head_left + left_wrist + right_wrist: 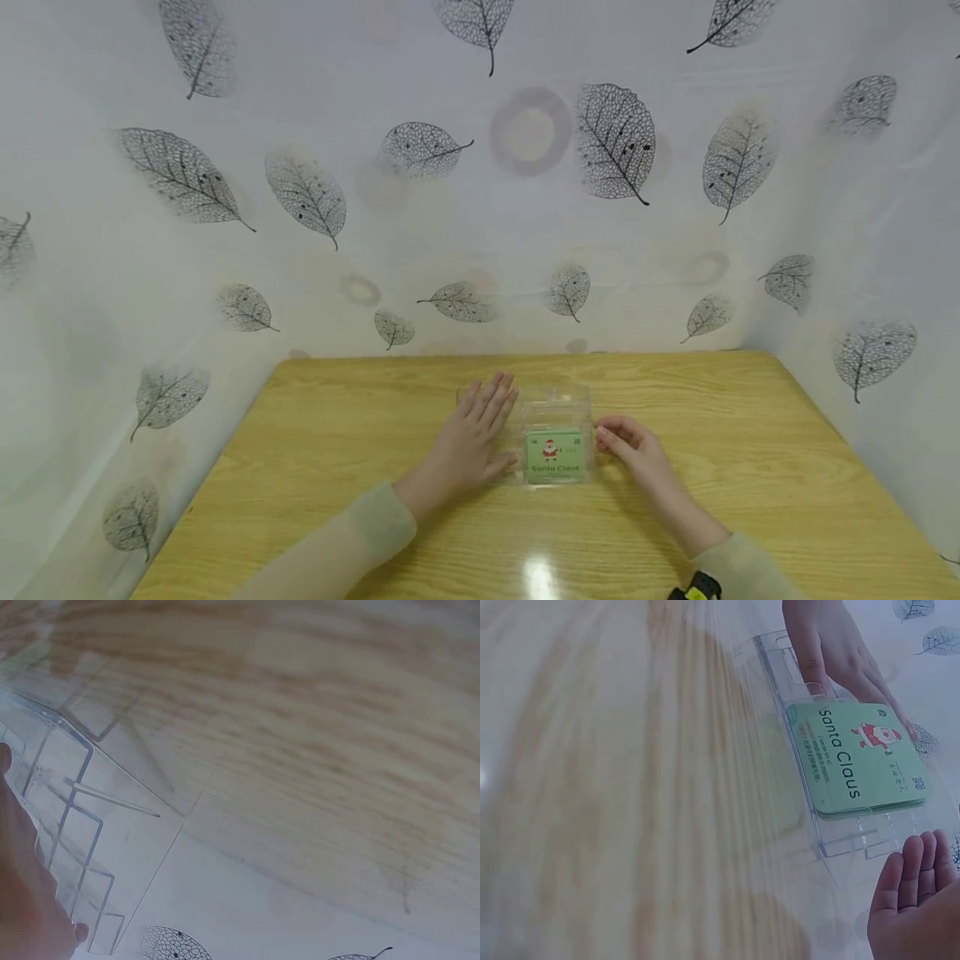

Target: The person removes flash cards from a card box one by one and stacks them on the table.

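A clear plastic stepped stand (557, 408) sits on the table, holding a stack of green cards (555, 458) on its front step. The top card reads "Santa Claus" beside a small red-suited figure. My left hand (465, 446) lies at the stand's left part, fingers straight and pointing away from me. Several step edges of the stand (91, 817) show beside that hand in the left wrist view. By the stand's right side is my right hand (637, 454), its fingers loosely bent with nothing visible in them. The right wrist view shows its fingers (911, 874) beyond the cards' right edge.
The wooden table (345, 433) reflects a bright light spot near its front. A pale cloth with a leaf print (615, 142) hangs behind the table and along both sides. A black and yellow band (697, 587) is on the right wrist.
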Tool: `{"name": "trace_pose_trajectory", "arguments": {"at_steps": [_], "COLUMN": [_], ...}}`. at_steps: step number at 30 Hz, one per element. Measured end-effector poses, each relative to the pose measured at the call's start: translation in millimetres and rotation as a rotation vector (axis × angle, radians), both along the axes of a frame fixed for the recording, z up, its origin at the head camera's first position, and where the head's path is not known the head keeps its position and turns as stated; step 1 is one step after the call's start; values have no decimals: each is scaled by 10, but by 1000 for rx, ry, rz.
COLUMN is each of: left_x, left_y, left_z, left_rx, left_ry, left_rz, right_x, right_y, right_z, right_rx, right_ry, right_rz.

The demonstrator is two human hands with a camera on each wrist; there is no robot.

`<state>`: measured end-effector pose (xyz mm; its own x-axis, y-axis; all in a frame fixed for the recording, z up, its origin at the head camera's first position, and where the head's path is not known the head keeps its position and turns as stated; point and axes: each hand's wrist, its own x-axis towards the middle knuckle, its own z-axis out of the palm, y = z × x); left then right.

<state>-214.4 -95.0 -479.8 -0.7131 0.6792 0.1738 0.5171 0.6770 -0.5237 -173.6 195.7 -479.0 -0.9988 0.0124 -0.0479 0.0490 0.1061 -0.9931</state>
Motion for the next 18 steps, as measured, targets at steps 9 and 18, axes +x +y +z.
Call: {"name": "trace_pose_trajectory", "arguments": {"at_steps": [9,18], "left_x": [9,-2], "left_y": [6,4], "left_z": [46,13], "left_rx": [-33,-21], "left_ry": [2,0], "left_rz": [15,9], "right_x": [-33,-40], "right_y": [-56,-74], "right_z": [-27,-47], "right_rx": [14,69], "right_ry": [-18,-46], "right_rz": [17,27]}}
